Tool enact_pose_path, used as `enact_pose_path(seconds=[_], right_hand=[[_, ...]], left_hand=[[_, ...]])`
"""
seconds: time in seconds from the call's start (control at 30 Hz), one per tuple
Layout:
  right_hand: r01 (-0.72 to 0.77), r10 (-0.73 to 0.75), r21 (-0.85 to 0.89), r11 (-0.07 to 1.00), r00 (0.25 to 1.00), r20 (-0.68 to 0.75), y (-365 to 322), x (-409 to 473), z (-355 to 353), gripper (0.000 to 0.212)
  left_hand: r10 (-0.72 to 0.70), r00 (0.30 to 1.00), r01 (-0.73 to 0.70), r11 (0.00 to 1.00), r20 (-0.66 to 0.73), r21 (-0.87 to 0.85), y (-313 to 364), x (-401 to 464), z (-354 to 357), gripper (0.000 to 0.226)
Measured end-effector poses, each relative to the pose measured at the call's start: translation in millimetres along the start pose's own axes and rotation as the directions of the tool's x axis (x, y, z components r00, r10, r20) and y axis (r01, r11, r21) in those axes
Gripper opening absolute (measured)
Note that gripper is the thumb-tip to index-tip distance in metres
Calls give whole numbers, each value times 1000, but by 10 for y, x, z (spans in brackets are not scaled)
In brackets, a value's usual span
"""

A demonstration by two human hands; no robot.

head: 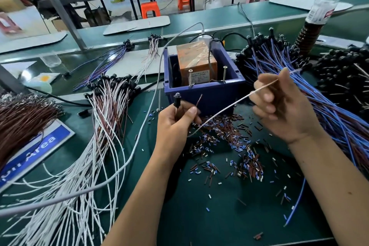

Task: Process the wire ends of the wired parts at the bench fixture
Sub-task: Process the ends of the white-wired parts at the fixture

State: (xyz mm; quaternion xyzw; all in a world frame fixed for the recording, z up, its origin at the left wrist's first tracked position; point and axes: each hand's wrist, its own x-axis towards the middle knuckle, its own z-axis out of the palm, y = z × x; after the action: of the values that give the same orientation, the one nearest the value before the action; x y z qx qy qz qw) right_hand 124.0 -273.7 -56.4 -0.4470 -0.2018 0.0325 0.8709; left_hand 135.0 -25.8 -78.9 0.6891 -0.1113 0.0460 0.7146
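My left hand (176,119) grips a wired part by its small black head (176,100), which points up; a short brown wire end (199,99) sticks up past the thumb. The part's white wire (223,110) runs up and right to my right hand (279,106), whose curled fingers hold it near its bare end. Just behind both hands stands the bench fixture, a blue box (203,90) holding an orange block (196,62) and two upright screws.
Cut insulation bits (225,146) litter the green mat before the box. A pile of white-and-brown wired parts (103,126) lies left, a blue-wired pile (311,90) right. A grey cable (151,106) crosses the left side. A water bottle (323,2) stands back right.
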Motion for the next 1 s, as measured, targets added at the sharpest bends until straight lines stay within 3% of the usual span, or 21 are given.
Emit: enact_pose_path(seconds=[0.1,0.2,0.3,0.37,0.47,0.57,0.63,0.73,0.87,1.0], right_hand=[[-92,94,-28,995,992,84,-10,-28,29,38],[-271,313,-188,944,916,250,94,-60,169,41],[-361,483,-410,838,840,247,214,-69,330,46],[-361,516,-508,782,832,203,269,-62,394,43],[-345,494,-533,772,854,163,303,-53,416,45],[-320,405,-432,843,906,120,322,-32,423,51],[-295,303,-360,885,952,-34,338,7,414,52],[-245,184,-349,905,963,-199,355,40,393,40],[-184,110,-405,896,974,-199,345,24,402,26],[-123,33,-450,884,979,-202,344,31,410,21]], left_hand=[[-8,996,21,990,90,-138,58,-11,-10,17],[-21,968,99,949,251,-300,115,-29,-3,19],[-46,909,208,912,414,-355,161,-72,52,20],[-88,890,256,909,446,-330,166,-100,85,16],[-115,905,259,913,409,-315,161,-105,98,16],[-146,905,317,857,400,-406,182,-79,77,20],[-166,881,385,795,443,-469,186,-65,55,23],[-175,824,470,740,538,-480,183,-54,44,26],[-173,789,491,753,589,-437,180,-63,59,24],[-177,803,488,743,569,-459,176,-43,38,25]])
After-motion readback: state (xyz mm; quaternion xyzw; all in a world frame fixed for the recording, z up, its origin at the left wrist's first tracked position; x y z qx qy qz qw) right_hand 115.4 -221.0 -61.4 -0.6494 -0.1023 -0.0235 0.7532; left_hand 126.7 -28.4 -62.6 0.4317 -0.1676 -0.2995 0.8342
